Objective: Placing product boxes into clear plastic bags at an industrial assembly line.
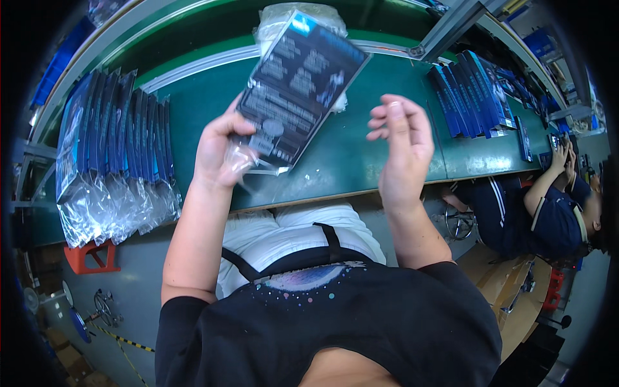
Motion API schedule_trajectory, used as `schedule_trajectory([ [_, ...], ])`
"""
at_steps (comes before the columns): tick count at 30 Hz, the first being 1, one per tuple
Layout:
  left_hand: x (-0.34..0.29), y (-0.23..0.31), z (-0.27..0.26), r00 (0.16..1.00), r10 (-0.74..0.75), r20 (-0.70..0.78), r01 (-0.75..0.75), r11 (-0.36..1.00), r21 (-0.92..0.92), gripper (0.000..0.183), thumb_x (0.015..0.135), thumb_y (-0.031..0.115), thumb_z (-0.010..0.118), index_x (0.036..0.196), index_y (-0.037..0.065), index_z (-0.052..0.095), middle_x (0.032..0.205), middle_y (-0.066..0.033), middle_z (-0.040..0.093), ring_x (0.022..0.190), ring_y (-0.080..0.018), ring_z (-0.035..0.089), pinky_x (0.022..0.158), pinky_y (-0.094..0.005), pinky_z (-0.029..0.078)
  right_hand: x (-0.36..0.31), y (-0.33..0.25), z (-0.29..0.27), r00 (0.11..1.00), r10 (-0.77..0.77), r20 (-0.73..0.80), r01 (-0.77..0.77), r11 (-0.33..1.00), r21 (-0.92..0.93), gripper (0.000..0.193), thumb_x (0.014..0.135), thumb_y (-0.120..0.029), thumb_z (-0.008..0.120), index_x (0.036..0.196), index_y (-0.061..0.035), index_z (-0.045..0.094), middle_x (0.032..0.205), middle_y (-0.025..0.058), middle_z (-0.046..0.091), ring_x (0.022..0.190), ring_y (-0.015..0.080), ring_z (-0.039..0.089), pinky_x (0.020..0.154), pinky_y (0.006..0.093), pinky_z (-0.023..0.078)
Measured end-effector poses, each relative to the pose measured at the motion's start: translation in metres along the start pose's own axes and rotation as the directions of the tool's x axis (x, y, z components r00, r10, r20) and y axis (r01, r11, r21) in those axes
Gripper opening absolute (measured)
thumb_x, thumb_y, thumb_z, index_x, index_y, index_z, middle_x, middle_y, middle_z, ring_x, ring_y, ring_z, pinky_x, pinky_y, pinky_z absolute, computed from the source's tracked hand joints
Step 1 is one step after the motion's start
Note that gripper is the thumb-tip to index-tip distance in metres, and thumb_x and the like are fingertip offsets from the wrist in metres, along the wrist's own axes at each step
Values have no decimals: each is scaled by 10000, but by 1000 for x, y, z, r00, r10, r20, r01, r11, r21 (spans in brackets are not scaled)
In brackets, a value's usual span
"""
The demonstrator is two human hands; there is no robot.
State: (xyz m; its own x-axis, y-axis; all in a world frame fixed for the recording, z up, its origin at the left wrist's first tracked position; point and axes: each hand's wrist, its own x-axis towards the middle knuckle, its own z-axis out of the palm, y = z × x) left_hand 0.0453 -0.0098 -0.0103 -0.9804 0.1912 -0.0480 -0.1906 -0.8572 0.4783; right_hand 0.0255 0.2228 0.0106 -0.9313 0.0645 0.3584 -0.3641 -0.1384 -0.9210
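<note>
My left hand [218, 147] is closed on the lower left edge of a flat dark box [303, 84] with pale printing and a light blue corner. The box is tilted above the green table [380, 74]. A clear plastic bag [242, 160] shows around its lower end, with loose film by my palm. To the right of the box, my right hand [406, 142] hangs in the air, empty, its fingers stretched and slightly bent. Behind the box lies a whitish, translucent bundle [267, 19], partly hidden, that looks like a stack of plastic bags.
On the left stands a row of bagged dark blue boxes [116, 129], their clear bag ends overhanging the table's front edge. More blue boxes [471, 93] stand at the right. A co-worker [548, 200] sits beyond them. A red stool [91, 258] is below left, an opened carton [509, 284] below right.
</note>
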Motion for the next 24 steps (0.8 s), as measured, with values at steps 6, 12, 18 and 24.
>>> schedule_trajectory([
  [6, -32, 0, 13, 998, -30, -47, 44, 940, 339, 721, 571, -77, 452, 1289, -135, 427, 1178, -211, 587, 1040, -261, 613, 941, -325, 472, 33, -10, -8, 964, -31, 264, 60, 993, -101, 247, 937, -179, 563, 1101, 3, 596, 991, 62, 614, 917, 102, 551, 787, 233, 432],
  [12, -75, 18, 42, 986, -7, -168, 78, 904, 420, 685, 576, -94, 443, 1260, -130, 479, 1148, -202, 614, 996, -217, 633, 895, -285, 488, 29, 5, -1, 946, 133, 297, -123, 991, -53, 239, 931, -184, 589, 764, -15, 570, 705, 5, 553, 627, 60, 518, 580, 218, 447],
  [18, -97, 36, 51, 972, 147, -186, -50, 893, 446, 723, 579, -116, 415, 1302, -129, 422, 1191, -244, 579, 1065, -273, 617, 951, -345, 484, 26, -2, 23, 886, 109, 451, -217, 957, 195, 161, 938, -169, 574, 906, -14, 597, 820, 17, 600, 759, 73, 548, 704, 224, 448],
  [24, -104, 28, 63, 966, 152, -210, -27, 864, 503, 722, 583, -102, 438, 1305, -116, 437, 1197, -209, 590, 1064, -234, 612, 933, -296, 469, 29, 6, 27, 801, 231, 552, -475, 807, 352, 161, 910, -132, 593, 1013, -8, 601, 912, 31, 631, 853, 96, 567, 784, 232, 435],
])
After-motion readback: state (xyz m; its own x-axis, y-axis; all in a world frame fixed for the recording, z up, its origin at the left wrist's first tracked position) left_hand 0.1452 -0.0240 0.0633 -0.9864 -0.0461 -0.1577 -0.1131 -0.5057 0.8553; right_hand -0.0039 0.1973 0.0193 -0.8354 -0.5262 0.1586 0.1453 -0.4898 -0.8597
